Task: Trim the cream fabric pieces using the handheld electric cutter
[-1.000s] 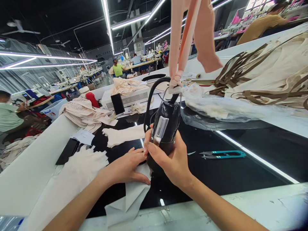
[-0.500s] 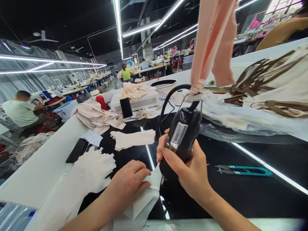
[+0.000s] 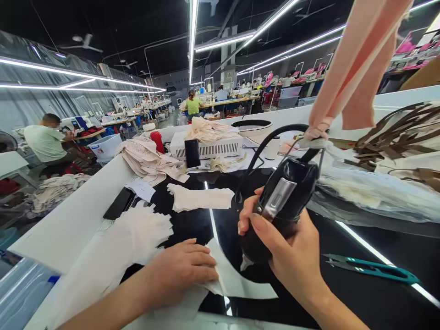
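Observation:
My right hand (image 3: pixel 292 247) is wrapped around a black corded handheld tool (image 3: pixel 302 176) with a silver panel on its side. The tool's pale tip points down, close to a curved white fabric piece (image 3: pixel 240 279) on the glossy black tabletop (image 3: pixel 220 229). My left hand (image 3: pixel 182 270) lies flat over the left part of that piece, fingers stretched out; its palm hides some of the cloth. A pink fabric strip (image 3: pixel 350 78) is knotted at the tool's upper end near the cable. Beside my left forearm spreads a fanned stack of white pieces (image 3: pixel 137 233).
Teal thread snips (image 3: pixel 374 269) lie at the right. Farther back are a small cream stack (image 3: pixel 202 198), a phone (image 3: pixel 191 153) against a vented white box (image 3: pixel 220 147), and beige cloth (image 3: pixel 144 158). Plastic-wrapped fabric (image 3: pixel 385 192) borders the right. Several people sit at distant sewing tables.
The tool in my right hand has moved right and slightly away from my left hand. The white piece's right part now shows flat on the table. The view has shifted left.

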Action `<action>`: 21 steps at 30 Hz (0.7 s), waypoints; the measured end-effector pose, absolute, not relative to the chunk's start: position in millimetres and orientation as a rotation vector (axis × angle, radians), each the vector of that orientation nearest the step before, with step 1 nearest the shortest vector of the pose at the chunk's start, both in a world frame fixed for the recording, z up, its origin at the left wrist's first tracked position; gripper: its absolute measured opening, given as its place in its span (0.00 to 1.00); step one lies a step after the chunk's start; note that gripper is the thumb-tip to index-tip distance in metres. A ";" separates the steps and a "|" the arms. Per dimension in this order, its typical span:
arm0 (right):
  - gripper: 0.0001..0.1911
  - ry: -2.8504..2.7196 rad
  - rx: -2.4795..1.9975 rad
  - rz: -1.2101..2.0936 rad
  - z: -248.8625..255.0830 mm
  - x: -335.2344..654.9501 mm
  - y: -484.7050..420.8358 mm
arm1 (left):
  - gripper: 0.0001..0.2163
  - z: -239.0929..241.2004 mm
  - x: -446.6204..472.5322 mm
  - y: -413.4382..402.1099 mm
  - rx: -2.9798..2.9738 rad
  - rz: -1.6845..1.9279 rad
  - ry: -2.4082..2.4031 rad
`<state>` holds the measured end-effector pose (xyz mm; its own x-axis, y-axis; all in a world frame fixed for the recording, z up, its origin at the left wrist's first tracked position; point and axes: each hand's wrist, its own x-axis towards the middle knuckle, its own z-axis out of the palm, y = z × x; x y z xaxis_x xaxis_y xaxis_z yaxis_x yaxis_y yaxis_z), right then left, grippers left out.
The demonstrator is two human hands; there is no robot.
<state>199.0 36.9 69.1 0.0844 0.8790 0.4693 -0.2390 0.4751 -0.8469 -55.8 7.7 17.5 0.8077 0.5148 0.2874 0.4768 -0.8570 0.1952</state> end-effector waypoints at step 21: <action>0.18 -1.251 -0.632 0.960 63.9 221.3 12.5 | 0.15 13.2 -30.1 27.1 2.819 0.516 0.991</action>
